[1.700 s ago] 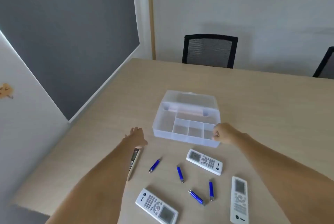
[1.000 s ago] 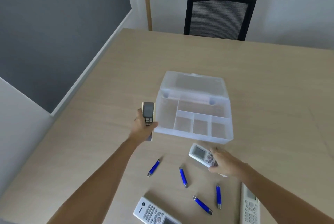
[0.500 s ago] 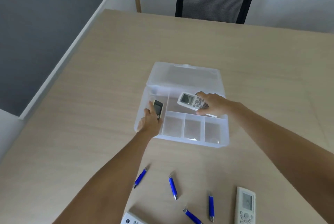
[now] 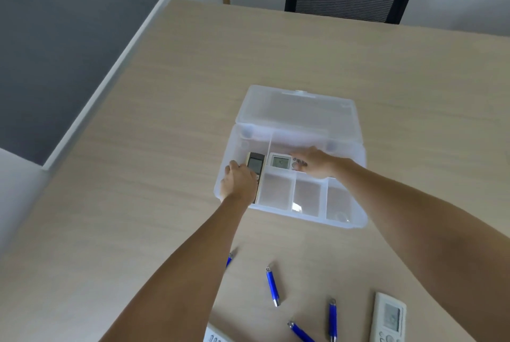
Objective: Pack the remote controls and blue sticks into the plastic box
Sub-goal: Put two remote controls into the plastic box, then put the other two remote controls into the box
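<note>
While boxed, white remote (image 4: 281, 161) lies crosswise, screen left.

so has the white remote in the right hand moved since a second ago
Yes. The white remote went from the table in front of the plastic box into its long rear compartment, under the right hand.

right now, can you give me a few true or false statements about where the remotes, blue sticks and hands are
1. The left hand holds a dark remote in the plastic box's left compartment. True.
2. The right hand is on a white remote in the wide rear compartment. True.
3. The three small front compartments hold blue sticks. False: the blue sticks lie on the table.
4. The box lid is closed. False: it is open.
5. Every white remote is in the box. False: another white remote lies on the table.
</note>
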Tool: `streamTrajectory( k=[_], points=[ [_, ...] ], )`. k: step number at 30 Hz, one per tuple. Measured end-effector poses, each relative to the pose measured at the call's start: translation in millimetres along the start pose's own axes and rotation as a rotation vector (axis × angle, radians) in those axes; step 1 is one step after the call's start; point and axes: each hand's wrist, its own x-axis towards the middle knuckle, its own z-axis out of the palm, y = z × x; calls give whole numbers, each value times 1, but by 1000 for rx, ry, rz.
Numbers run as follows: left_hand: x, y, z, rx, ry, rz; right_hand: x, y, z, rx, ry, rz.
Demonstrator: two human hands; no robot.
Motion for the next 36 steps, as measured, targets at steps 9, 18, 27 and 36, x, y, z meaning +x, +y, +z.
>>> streamTrajectory(
  k=[9,18,27,36],
  points=[
    [-39,-27,-22,-97,294,566,-93,-8,3,195,353,-18],
    [-176,-140,12,303,-491,993,-245,42,147,349,16,625],
    [-222,-129,48,457,-591,910,-255,28,225,715,181,826],
    [-139,-36,-50,-867,-73,193,-230,37,105,818,486,527]
  ],
)
